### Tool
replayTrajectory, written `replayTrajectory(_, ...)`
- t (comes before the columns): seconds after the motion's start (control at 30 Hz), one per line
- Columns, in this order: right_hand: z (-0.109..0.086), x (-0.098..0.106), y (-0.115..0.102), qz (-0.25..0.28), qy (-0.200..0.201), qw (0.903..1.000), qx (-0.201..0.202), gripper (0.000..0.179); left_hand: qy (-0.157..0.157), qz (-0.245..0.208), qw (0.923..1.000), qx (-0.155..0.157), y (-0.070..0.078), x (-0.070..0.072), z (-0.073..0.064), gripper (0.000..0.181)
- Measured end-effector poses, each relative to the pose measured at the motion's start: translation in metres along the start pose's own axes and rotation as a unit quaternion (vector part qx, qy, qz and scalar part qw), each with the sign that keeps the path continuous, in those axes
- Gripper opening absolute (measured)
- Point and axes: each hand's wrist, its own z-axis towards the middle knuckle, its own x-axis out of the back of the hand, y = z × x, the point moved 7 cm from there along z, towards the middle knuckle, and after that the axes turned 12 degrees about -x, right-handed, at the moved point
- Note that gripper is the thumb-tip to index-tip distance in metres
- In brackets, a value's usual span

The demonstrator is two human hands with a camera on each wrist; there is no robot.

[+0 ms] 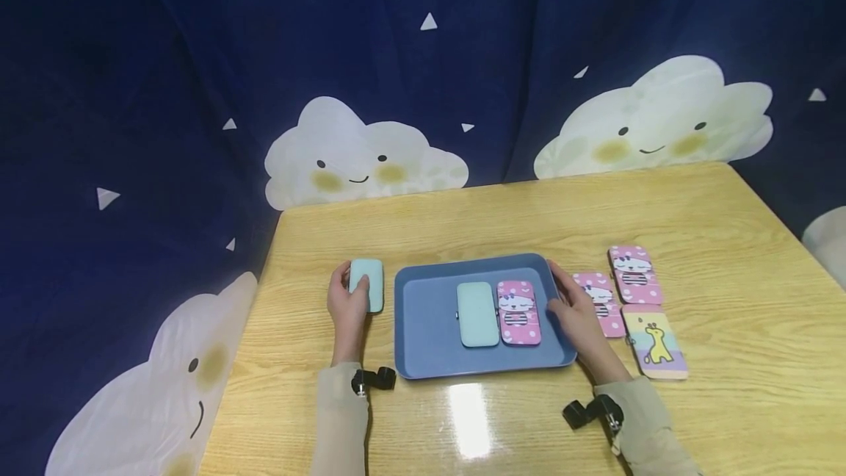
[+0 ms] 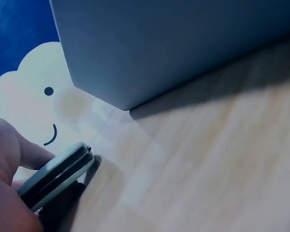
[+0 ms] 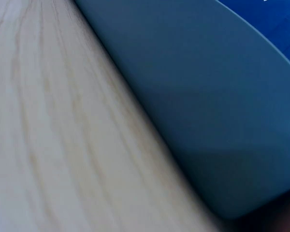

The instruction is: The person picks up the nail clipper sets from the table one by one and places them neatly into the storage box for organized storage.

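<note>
Pinching a mint case [image 1: 374, 291] in the left hand [image 1: 346, 308], gripping a blue tray [image 1: 426, 329] with the right hand [image 1: 579, 316]

Wearing beige sleeves [image 1: 340, 417] up front. Got fingers clamped on that mint case just left of the tray (can't tell if touching the tabletop [image 1: 740, 300]), plus fingers clamped on the tray's right rim. Out right, a yellow giraffe case [image 1: 656, 344]. In the tray, side by side, another mint case [image 1: 479, 314] and a pink cat case [image 1: 518, 313]. Past the right hand, a half-hidden cat case [image 1: 604, 305], then a farther cat case [image 1: 636, 275]. Way back, navy curtain [image 1: 383, 57] with smiley clouds [image 1: 667, 109].
</note>
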Motion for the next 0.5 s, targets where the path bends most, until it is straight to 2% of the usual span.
replayTrajectory(0.13,-0.0003,0.0,-0.0003,-0.003,0.002,1.0,0.001,0.072,0.02,-0.083,0.9959,0.029,-0.0025,0.0021,-0.0015,0.048)
replayTrajectory(0.23,-0.0006,0.0001,-0.0007,-0.007,0.003,1.0,-0.001,0.072,0.03,-0.128,0.9903,0.045,-0.0036,0.0036,-0.0019,0.049)
replayTrajectory(0.33,-0.0009,0.0,-0.001,-0.01,0.003,0.9999,-0.002,0.072,0.038,-0.152,0.9862,0.054,-0.0048,0.0052,-0.0024,0.049)
replayTrajectory(0.5,-0.0005,-0.0005,-0.0006,-0.008,0.001,1.0,-0.003,0.072,0.048,-0.156,0.985,0.054,-0.0051,0.0093,-0.0041,0.048)
